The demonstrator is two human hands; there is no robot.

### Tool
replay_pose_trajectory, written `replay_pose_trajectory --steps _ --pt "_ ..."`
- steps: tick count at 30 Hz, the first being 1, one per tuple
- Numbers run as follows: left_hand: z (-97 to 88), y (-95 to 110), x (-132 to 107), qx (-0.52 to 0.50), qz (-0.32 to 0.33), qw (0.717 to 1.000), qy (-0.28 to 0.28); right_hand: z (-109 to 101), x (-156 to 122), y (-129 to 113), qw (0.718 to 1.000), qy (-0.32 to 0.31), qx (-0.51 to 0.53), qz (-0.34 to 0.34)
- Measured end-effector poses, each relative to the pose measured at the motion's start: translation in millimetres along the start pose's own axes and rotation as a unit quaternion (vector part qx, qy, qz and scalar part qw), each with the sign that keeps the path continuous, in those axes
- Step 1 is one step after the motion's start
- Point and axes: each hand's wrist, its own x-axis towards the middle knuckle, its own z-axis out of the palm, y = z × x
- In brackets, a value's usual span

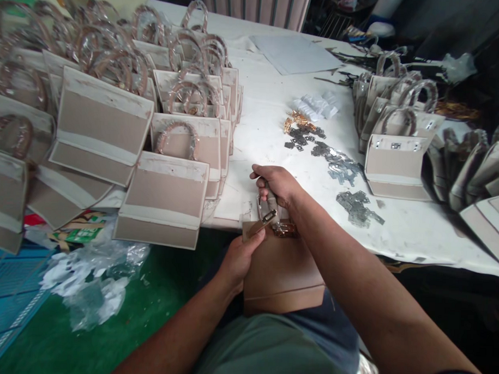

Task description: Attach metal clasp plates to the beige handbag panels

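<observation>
A tan handbag (285, 275) rests on my lap against the edge of the white table (271, 133). My left hand (241, 257) is closed on the bag's top edge, its thumb pressing a strap or clasp piece (259, 225). My right hand (276, 185) is wrapped around a tool with a grey handle (269, 201), whose metal jaws point down at the clasp on the bag. Gold fittings (287, 229) show just beside the jaws.
Many tan and cream handbags (104, 127) with wrapped handles are stacked on the table's left; another group of handbags (398, 137) stands at the right. Small metal plates (336, 165), gold clasps (296, 122) and plastic packets (318, 105) lie mid-table. Crumpled plastic (94, 280) lies on the green floor.
</observation>
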Motion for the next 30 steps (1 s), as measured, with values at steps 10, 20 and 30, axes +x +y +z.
replay_pose_trajectory --steps 10,20,30 --pt "1.5 -3 2 -0.003 0.012 0.999 0.03 2 2 3 1.0 0.013 -0.008 0.0" --pt "3.7 -6 2 0.004 0.022 0.998 0.05 0 7 9 1.0 0.013 -0.013 -0.004" --pt "4.8 -3 1 0.004 0.027 0.999 0.048 6 3 10 0.999 0.021 -0.031 -0.006"
